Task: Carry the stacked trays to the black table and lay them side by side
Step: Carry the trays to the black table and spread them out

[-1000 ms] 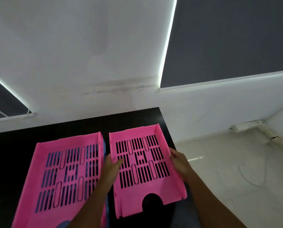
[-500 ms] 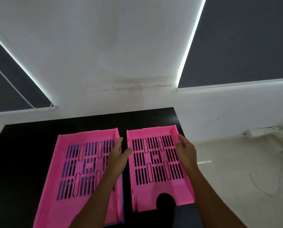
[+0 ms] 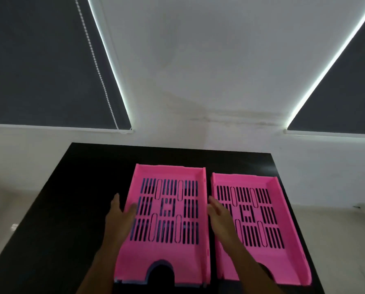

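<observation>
Two pink slotted trays lie side by side on the black table [image 3: 75, 209]. The left pink tray [image 3: 166, 249] tops a stack; a blue tray [image 3: 135, 282] shows under its front edge and through its slots. The right pink tray [image 3: 283, 251] lies alone, flat on the table. My left hand [image 3: 120, 215] is at the stack's left wall, fingers straight, thumb over the rim. My right hand [image 3: 217, 211] hovers over the gap between the trays, above the right tray's left rim, fingers spread. Neither hand has closed on anything.
The table stands against a white wall [image 3: 198, 81] with dark roller blinds [image 3: 39, 60] on both sides. Pale floor [image 3: 336, 230] lies past the table's right edge, which runs close to the right tray. Bare black tabletop stretches left of the stack.
Both hands have let go of the right tray and shifted left to flank the stacked trays. My view has swung left, showing more of the table's left side.
</observation>
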`<state>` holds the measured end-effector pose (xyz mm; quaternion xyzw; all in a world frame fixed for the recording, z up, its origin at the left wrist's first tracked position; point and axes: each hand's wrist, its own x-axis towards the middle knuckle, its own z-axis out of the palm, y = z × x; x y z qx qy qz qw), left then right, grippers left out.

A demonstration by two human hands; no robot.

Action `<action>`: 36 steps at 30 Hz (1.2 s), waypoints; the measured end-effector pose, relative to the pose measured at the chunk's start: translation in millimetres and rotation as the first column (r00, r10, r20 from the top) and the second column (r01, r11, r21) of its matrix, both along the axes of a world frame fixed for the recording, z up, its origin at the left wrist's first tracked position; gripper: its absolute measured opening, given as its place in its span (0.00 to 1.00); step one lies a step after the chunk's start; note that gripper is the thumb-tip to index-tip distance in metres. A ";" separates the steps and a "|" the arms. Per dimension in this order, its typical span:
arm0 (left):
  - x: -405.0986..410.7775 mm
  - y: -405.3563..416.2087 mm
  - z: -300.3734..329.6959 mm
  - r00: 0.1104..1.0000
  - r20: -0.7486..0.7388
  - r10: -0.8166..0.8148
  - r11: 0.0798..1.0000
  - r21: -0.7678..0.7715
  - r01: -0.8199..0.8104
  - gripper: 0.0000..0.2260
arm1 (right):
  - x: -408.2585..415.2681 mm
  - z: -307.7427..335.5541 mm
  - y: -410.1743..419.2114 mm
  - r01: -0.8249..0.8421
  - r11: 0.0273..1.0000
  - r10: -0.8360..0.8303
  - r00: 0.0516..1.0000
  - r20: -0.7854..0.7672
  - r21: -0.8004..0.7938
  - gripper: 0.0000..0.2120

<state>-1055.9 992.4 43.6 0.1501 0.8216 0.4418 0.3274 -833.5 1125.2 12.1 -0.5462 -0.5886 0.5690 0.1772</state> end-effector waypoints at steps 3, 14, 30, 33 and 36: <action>-4.4 -13.9 -14.4 0.989 0.116 -0.092 0.996 0.022 0.090 0.17 | -10.1 -15.2 -21.8 -0.015 1.000 0.015 1.000 -0.012 0.013 0.19; -87.1 -31.5 -0.4 0.990 0.089 -0.111 0.991 0.085 0.103 0.13 | -82.1 1.4 -29.3 0.052 0.991 -0.048 0.998 -0.037 0.121 0.17; -253.9 -152.3 -40.6 0.984 -0.172 0.052 0.990 -0.123 -0.074 0.15 | -267.0 -16.5 -123.3 -0.339 0.925 0.329 0.940 -0.083 -0.172 0.26; -255.0 -153.3 -59.1 0.992 -0.130 -0.008 0.987 -0.160 -0.013 0.13 | -268.7 -30.7 -125.5 -0.334 0.920 0.332 0.942 -0.046 -0.204 0.27; -256.0 -153.7 -75.2 0.993 -0.113 -0.041 0.984 -0.175 0.021 0.14 | -268.6 -36.0 -124.1 -0.331 0.916 0.335 0.942 -0.021 -0.226 0.28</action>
